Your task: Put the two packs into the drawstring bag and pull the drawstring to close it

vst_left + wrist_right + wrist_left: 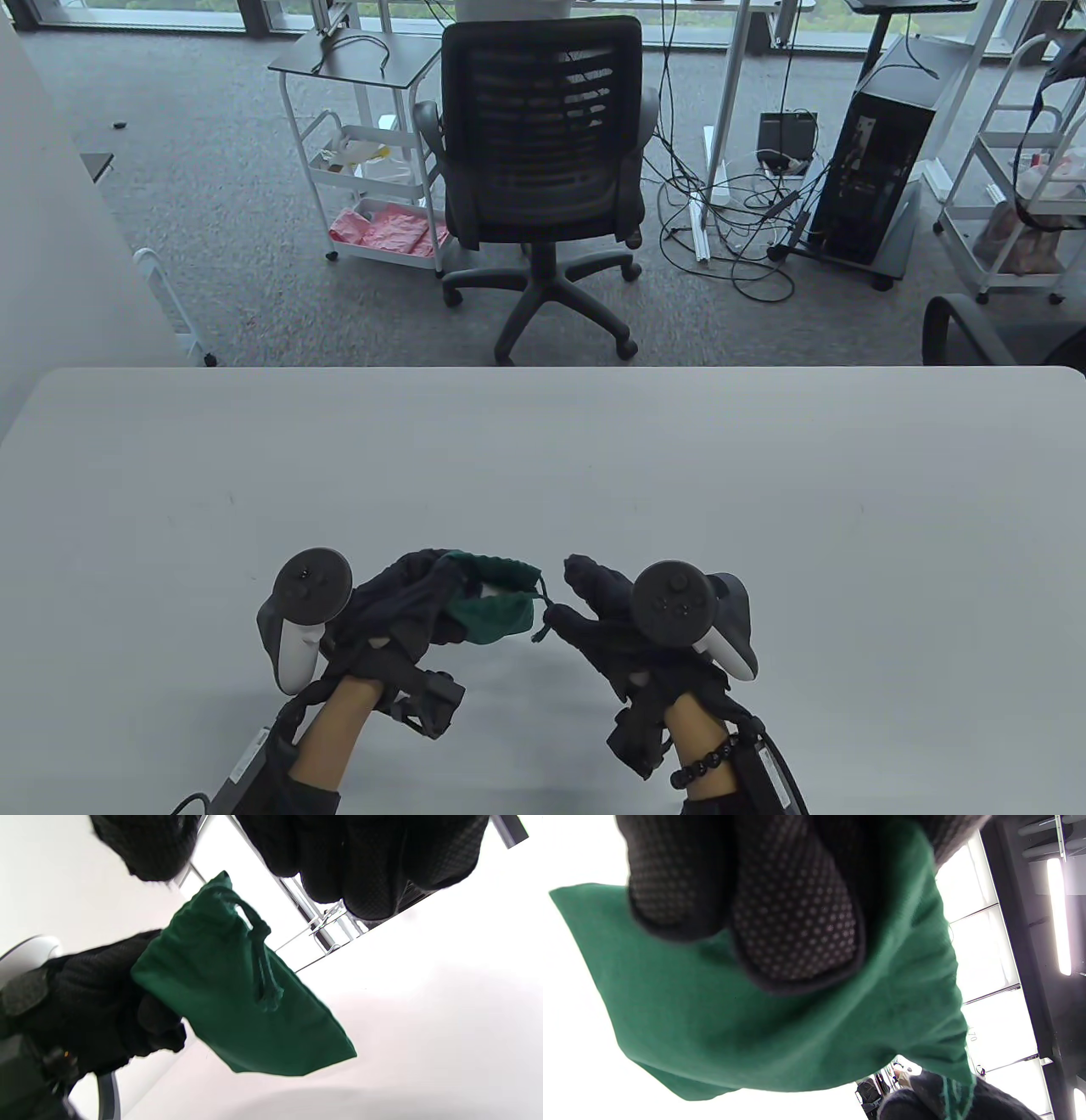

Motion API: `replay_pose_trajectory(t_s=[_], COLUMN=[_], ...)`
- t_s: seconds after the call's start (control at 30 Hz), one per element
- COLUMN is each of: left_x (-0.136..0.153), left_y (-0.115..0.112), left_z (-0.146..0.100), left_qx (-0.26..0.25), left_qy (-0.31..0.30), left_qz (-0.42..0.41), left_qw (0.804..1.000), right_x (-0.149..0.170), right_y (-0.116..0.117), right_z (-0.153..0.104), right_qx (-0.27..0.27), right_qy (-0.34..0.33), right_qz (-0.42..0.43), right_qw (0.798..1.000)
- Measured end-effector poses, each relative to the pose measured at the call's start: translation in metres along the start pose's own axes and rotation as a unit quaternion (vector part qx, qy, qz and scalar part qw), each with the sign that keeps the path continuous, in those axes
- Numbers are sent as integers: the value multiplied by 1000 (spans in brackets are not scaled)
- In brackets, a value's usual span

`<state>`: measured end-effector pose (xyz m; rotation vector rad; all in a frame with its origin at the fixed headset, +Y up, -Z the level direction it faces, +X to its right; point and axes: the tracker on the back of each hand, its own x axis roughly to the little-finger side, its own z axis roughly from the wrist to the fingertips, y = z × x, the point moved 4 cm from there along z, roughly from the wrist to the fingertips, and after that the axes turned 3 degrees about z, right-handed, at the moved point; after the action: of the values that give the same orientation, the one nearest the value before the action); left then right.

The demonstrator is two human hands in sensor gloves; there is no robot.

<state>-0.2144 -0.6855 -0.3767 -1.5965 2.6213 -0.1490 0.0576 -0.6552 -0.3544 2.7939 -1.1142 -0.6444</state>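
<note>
The bag (490, 609) is a small green drawstring pouch of soft, matte woven cloth, held just above the near part of the table (543, 458) between the two hands. Its mouth faces up and is partly open, the rim gathered into fine puckers; something pale shows inside the opening in the table view, though what it is cannot be made out. In the right wrist view the bag (237, 1001) hangs as a flat, roughly rectangular shape with a loose lower corner, and it looks slack rather than bulging.

The left hand (399, 620) grasps the bag by its side, fingers (797, 921) curled over the cloth; their gloves are dark knit studded with small raised dots. A tracker (305, 607), round-topped and black with a white handle, sits on the back of that hand.

The cord (261, 959) is a twisted green string running out of the gathered rim and ending in a frayed tuft. The right hand (607, 624) is at the bag's right end, at the cord (543, 615); whether its fingers actually pinch it is hard to tell, as the glove hides the contact.

The table is smooth and pale grey.
</note>
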Motion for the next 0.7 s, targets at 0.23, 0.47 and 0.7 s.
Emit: replay_pose_trajectory(t_s=[0.23,0.47,0.7], left_x=[-3,-4,-1], left_y=[-4,-5,-4], left_z=[0,0,0], left_qx=[17,25,29], left_qy=[-12,-18,-12], left_qz=[-16,-30,-42], left_qw=[1000,999,999], right_x=[-4,-8,-7], right_y=[16,16,9], right_z=[4,5,4], right_qx=[-10,18,27], right_qy=[-9,-21,-20], right_qz=[-31,-48,-44], right_qw=[999,998,998])
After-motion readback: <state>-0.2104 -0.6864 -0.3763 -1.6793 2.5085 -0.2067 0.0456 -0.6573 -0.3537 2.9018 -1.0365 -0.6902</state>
